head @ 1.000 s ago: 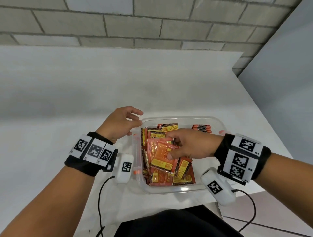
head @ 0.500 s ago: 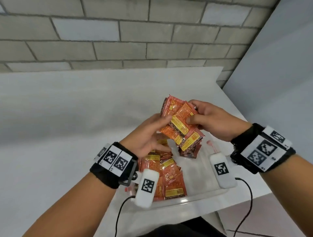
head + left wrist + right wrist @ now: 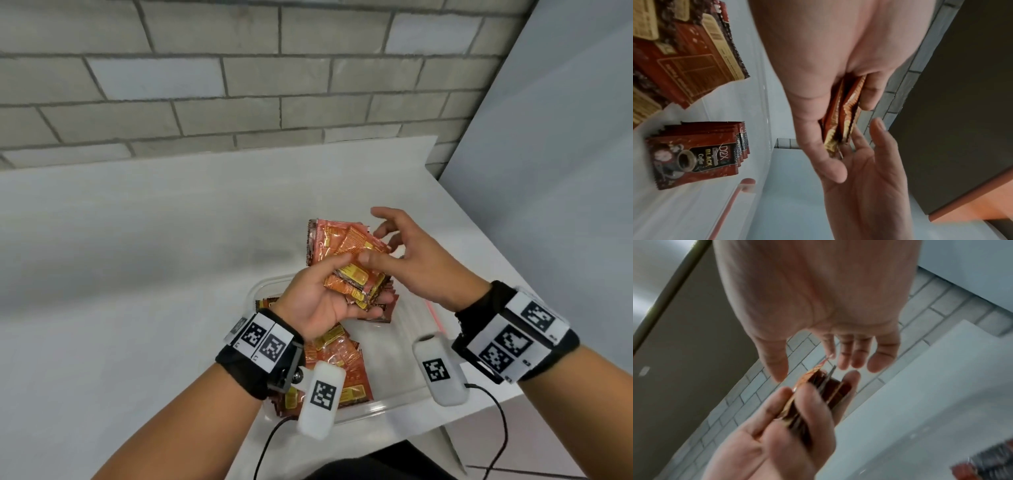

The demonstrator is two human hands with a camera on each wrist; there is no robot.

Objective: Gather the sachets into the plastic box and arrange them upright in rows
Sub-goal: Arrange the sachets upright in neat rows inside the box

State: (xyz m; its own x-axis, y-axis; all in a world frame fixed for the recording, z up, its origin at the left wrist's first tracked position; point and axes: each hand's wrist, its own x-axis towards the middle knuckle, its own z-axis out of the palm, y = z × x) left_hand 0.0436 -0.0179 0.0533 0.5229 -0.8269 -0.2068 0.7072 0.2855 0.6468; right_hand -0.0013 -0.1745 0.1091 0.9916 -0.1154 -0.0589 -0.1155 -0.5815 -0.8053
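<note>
While loose sachets [image 3: 337, 363] are lying flat in the plastic box [image 3: 383, 409] nearest the body, the left hand [image 3: 318, 301] is clutching a fanned bundle of sachets [image 3: 346, 260] above it, and the right hand [image 3: 407, 257] is hovering with spread fingers, gripping nothing. Because that bundle is splaying unevenly, outer packets are probably risking a slide onto the white table [image 3: 137, 257] beyond.

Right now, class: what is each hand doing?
Left hand: grips a fanned stack of orange foil sachets.
Right hand: open, fingers spread beside the stack, gripping nothing.
</note>
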